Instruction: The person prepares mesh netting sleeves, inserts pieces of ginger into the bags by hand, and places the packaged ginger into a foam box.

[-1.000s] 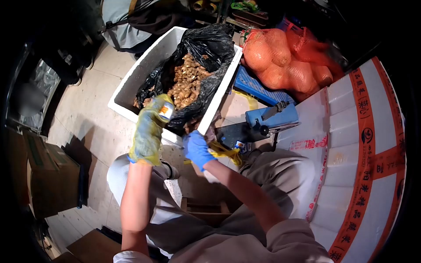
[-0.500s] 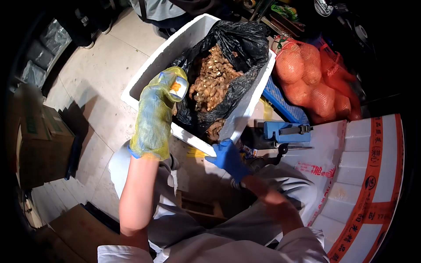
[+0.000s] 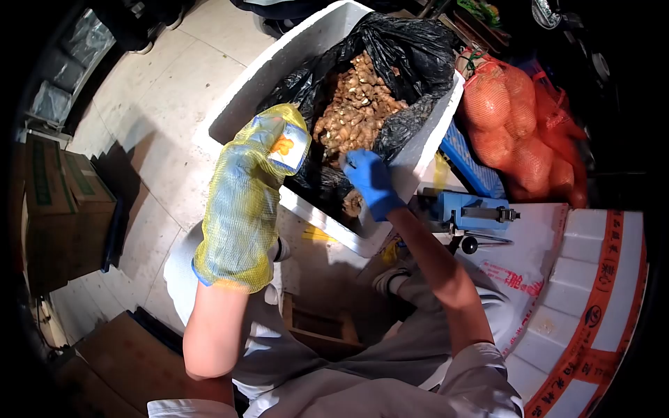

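My left hand point(image 3: 254, 164), in a blue glove, is inside a yellow mesh bag point(image 3: 233, 237) that covers it and the forearm. A white label with an orange picture point(image 3: 287, 145) is on the bag near the knuckles; mesh and label hide the fingers. Left of the ginger, this hand is over the box's near side. My blue-gloved right hand point(image 3: 371, 182) reaches into the white foam box point(image 3: 306, 217), its bent fingertips closed on a piece at the lower edge of the ginger heap point(image 3: 359, 104). Black plastic point(image 3: 408, 49) lines the box around the ginger.
Red mesh sacks of large round produce point(image 3: 512, 118) stand right of the box, beside a blue crate point(image 3: 474, 164). A blue tape-sealing device point(image 3: 474, 210) sits on a taped white foam box point(image 3: 557, 279). Cardboard cartons point(image 3: 66, 209) are at left. A small wooden stool point(image 3: 320, 331) shows below.
My right hand has left the foam box's near rim and moved up and inward to the ginger. The left hand stays in the bag, with its label turned more toward view.
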Available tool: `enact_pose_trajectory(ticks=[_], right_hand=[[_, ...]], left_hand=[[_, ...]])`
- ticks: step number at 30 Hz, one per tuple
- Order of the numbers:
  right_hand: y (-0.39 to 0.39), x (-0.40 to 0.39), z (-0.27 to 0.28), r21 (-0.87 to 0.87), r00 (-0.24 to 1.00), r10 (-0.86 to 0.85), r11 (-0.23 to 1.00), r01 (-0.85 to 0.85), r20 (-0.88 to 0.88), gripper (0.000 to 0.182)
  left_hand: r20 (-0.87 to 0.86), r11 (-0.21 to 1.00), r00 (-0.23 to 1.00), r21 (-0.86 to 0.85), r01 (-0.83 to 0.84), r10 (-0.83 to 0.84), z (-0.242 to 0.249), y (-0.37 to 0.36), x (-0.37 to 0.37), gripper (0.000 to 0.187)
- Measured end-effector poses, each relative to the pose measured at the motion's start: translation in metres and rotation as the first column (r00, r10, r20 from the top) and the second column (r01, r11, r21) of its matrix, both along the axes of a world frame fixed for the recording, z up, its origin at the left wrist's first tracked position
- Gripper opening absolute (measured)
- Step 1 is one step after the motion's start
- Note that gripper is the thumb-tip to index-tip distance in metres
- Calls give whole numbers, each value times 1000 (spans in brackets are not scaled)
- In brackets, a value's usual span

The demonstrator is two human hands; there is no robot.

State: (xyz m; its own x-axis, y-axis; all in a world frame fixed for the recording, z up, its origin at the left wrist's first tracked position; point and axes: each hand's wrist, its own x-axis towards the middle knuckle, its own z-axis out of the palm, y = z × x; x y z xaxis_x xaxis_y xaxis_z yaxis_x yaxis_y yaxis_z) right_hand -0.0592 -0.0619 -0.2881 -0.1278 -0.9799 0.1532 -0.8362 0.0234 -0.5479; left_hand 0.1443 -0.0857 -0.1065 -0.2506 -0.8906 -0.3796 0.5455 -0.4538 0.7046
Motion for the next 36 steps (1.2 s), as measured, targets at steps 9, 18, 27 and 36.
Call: enact_pose_trajectory(ticks=[9, 18, 27, 36], right_hand=[[-96, -31, -41, 303, 979, -34, 948, 95, -201, 56], [-117, -34, -51, 460, 905, 224, 887, -36, -361, 55], [-99, -53, -14, 347, 861, 423, 882, -319, -283, 48], [-17, -47, 25, 167, 941, 334, 932, -320, -59, 15]], left_hand=[[-24, 997, 997, 11, -79, 80, 5, 7, -6, 20], [-12, 967, 994, 229, 108, -109, 18, 2, 0, 25], [56, 995, 996, 82, 59, -64, 12, 5, 5, 24], [-17, 995, 996, -52, 88, -89, 1, 13, 0, 23]])
